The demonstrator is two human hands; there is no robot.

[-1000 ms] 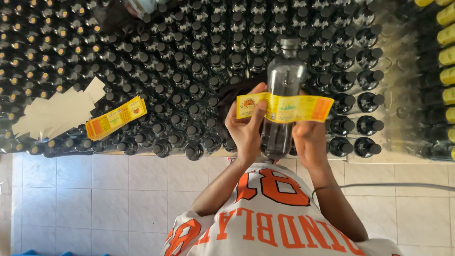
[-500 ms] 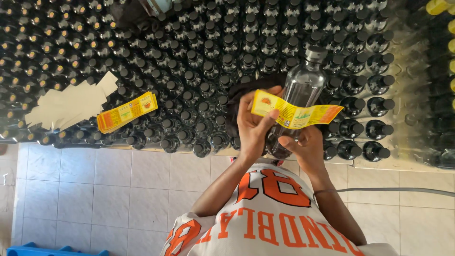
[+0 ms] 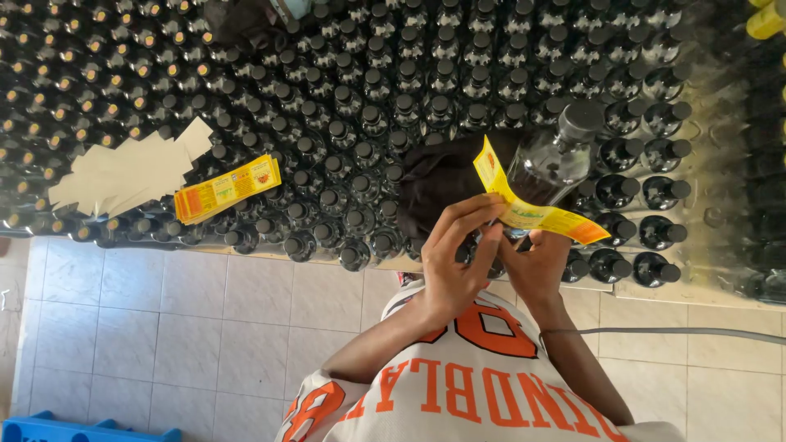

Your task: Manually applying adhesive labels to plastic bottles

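I hold a clear plastic bottle (image 3: 550, 164) with a dark cap, tilted with its top toward the upper right. A yellow and orange paper label (image 3: 532, 209) lies across its body, one end sticking up loose. My left hand (image 3: 458, 262) pinches the label against the bottle from the left. My right hand (image 3: 536, 266) grips the bottle's lower part from underneath. Both hands are in front of my chest, over the table's near edge.
Many dark capped bottles (image 3: 368, 106) stand packed together on the table. A stack of yellow labels (image 3: 228, 190) and white backing sheets (image 3: 123, 172) lie on the bottle tops at left. A dark cloth (image 3: 438, 184) sits behind my hands. Tiled floor (image 3: 164, 327) lies below.
The bottle has tilted further to the right and the label has swung from level to slanted. My hands have dropped lower, closer to my chest.
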